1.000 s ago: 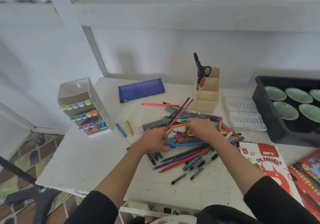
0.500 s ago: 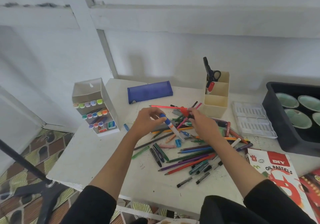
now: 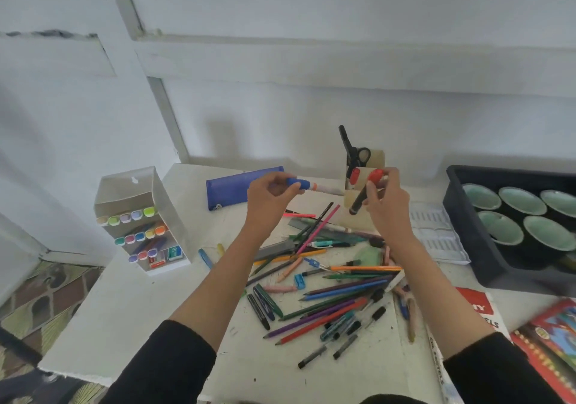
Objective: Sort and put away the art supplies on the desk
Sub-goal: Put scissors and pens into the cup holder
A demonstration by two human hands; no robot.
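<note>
Above the cluttered desk [image 3: 124, 310], the left hand [image 3: 268, 197] pinches a blue-capped marker [image 3: 307, 185] lying level; the right hand [image 3: 386, 204] grips a red-capped marker [image 3: 363, 194], tilted, nearer the cream pen holder [image 3: 378, 162] just behind it.

A black tray [image 3: 461, 216] sits at the desk's right edge, holding pale green bowls [image 3: 544, 235] (five show). Patterned floor tiles [image 3: 46, 291] lie at lower left, below the white wall [image 3: 311, 45].
</note>
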